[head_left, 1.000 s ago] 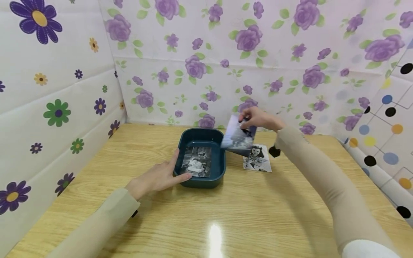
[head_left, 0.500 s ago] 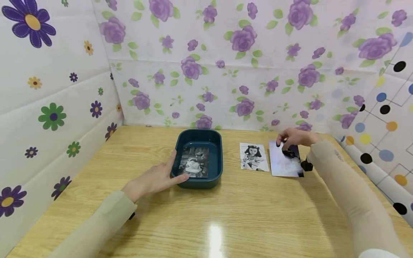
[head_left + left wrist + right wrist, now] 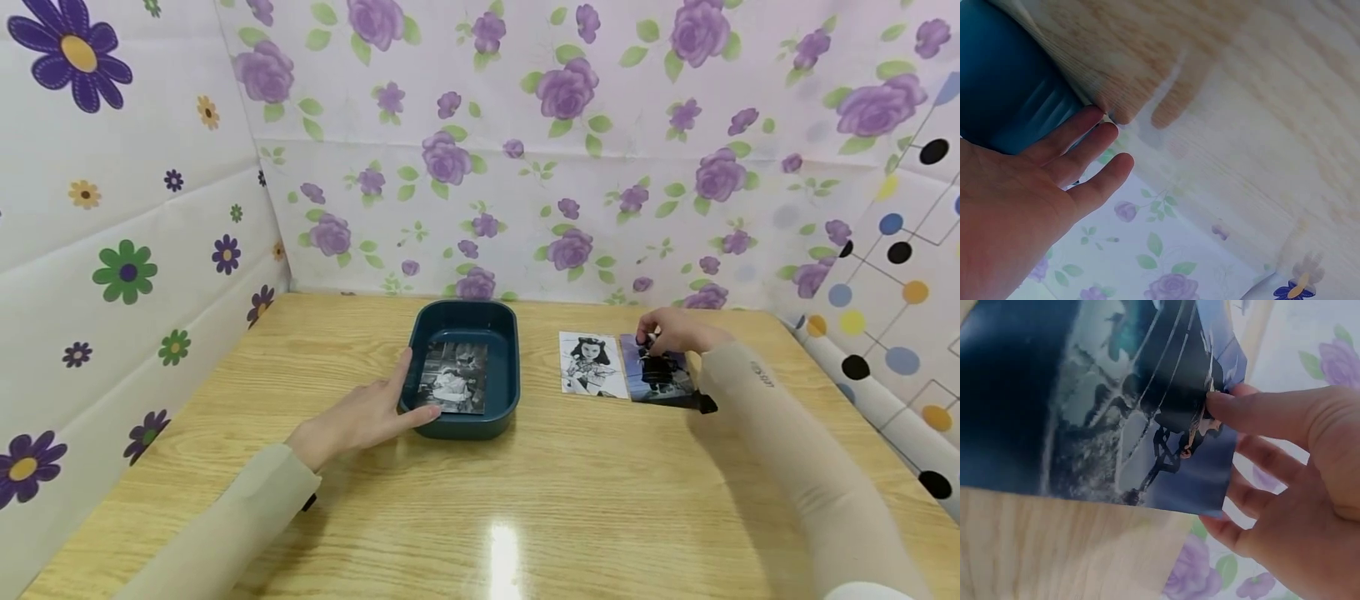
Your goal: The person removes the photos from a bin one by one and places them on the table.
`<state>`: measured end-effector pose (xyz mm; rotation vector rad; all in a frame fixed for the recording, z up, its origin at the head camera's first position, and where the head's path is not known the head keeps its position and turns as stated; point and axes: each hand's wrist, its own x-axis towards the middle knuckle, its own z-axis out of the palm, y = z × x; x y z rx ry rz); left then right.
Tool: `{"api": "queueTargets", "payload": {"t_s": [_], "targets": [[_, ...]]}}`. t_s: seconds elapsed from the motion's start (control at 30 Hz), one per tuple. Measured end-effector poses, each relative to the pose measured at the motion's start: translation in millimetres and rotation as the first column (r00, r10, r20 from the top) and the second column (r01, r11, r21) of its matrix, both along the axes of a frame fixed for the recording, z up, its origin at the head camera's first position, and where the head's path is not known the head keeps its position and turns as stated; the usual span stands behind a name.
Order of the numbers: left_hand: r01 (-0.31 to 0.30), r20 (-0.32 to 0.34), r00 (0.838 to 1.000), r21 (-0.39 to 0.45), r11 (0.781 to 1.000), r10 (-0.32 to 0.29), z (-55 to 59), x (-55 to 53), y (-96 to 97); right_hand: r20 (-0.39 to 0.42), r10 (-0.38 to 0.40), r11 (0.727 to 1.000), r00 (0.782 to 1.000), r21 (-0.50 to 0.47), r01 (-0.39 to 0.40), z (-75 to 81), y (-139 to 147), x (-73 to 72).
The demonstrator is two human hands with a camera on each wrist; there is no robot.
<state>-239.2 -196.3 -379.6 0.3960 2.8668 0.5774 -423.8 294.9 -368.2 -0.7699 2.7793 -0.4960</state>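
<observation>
In the head view, my left hand rests against the left side of a dark teal plastic bin, thumb over the near rim. Its fingers are extended along the bin's wall in the left wrist view. Inside the bin lies a black-and-white photo. To the right, my right hand pinches the far edge of a bluish, dark photo, thumb on top and fingers beneath, as the right wrist view shows. Directly left of it, a black-and-white portrait photo of a dark-haired figure lies flat on the table.
The wooden tabletop runs back to a wall sheet printed with purple roses. A daisy-patterned sheet borders the left, and a dotted sheet hangs on the right.
My right hand has carried the bluish photo from beside the bin rightward, past the portrait photo, and lowered it alongside. My left hand has stayed at the bin.
</observation>
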Motion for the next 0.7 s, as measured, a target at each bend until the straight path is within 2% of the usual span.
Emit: {"api": "queueTargets", "payload": {"t_s": [0.13, 0.27, 0.37, 0.43, 0.53, 0.6, 0.7], "targets": [[0.002, -0.002, 1.000, -0.004, 1.000, -0.003, -0.6, 0.1, -0.2, -0.088, 0.026, 0.997, 0.996, 0.074, -0.020, -1.1, -5, 2.0], [0.004, 0.001, 1.000, -0.003, 1.000, -0.004, -0.5, -0.8, -0.4, -0.190, 0.037, 0.991, 0.981, 0.137, -0.010, -1.2, -12, 1.9], [0.001, 0.010, 1.000, -0.008, 1.000, -0.001, -0.3, -1.1, -0.7, -0.203, 0.028, 0.999, 0.979, 0.048, -0.019, 2.9, -25, -2.6], [-0.003, 0.017, 1.000, -0.013, 1.000, 0.003, -0.4, -1.1, -1.2, -0.159, 0.029, 0.996, 0.987, -0.073, -0.041, 9.7, -40, -7.0], [-0.006, 0.023, 1.000, -0.018, 1.000, 0.006, -1.1, -1.1, -1.4, -0.047, 0.045, 0.964, 0.998, -0.259, -0.055, 26.6, -72, -10.8], [-0.003, 0.020, 1.000, -0.016, 1.000, 0.004, -1.1, -1.1, -1.3, 0.022, 0.065, 0.940, 0.998, -0.337, -0.054, 38.3, -95, -10.9], [0.001, 0.016, 1.000, -0.009, 1.000, -0.001, -0.8, -1.6, -0.2, 0.104, 0.121, 0.912, 0.987, -0.403, -0.069, 51.3, -131, -8.1]]}}
